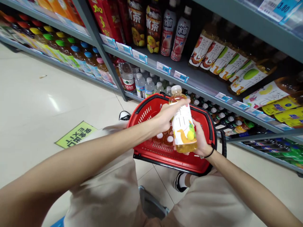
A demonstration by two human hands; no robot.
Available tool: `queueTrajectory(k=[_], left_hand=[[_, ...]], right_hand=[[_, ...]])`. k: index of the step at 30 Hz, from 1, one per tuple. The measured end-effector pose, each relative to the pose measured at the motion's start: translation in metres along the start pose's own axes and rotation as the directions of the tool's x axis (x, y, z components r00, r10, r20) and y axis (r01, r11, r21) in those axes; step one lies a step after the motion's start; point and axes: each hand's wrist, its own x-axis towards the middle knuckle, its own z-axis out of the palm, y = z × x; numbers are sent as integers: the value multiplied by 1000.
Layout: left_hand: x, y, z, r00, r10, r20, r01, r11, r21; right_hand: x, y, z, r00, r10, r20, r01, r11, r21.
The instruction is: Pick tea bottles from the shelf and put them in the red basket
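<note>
Both my hands are closed around a tea bottle [183,126] with a white cap and a white label showing yellow and green fruit. My left hand [167,115] wraps its upper part from the left, just under the cap. Lower down, my right hand [201,135] supports it from the right, its fingers partly hidden behind the bottle. The bottle is tilted slightly, above a red shopping basket [163,154] between my legs. Inside the basket, several bottles with white caps [169,139] are partly covered by my left arm and the held bottle.
A grey drinks shelf [146,58] runs diagonally ahead. Similar tea bottles [217,56] stand on its middle level, with water bottles [140,85] below. Coloured-cap bottles [75,55] line the lower left shelf. A yellow-green exit sign [75,134] lies on the floor [30,104].
</note>
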Motion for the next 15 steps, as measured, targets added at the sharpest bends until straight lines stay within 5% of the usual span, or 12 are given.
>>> queueTrajectory(k=[4,9,15], left_hand=[[17,23,-12,986,103,130,-71,971,-227],[15,47,-15,945,232,233,-189,963,-193],[10,49,-15,940,258,224,-215,956,-197]], right_hand=[[-11,-10,10,983,-59,173,54,998,36],[-11,-19,12,945,-325,-26,320,940,-121],[-15,-19,-5,769,-637,-54,537,689,-486]])
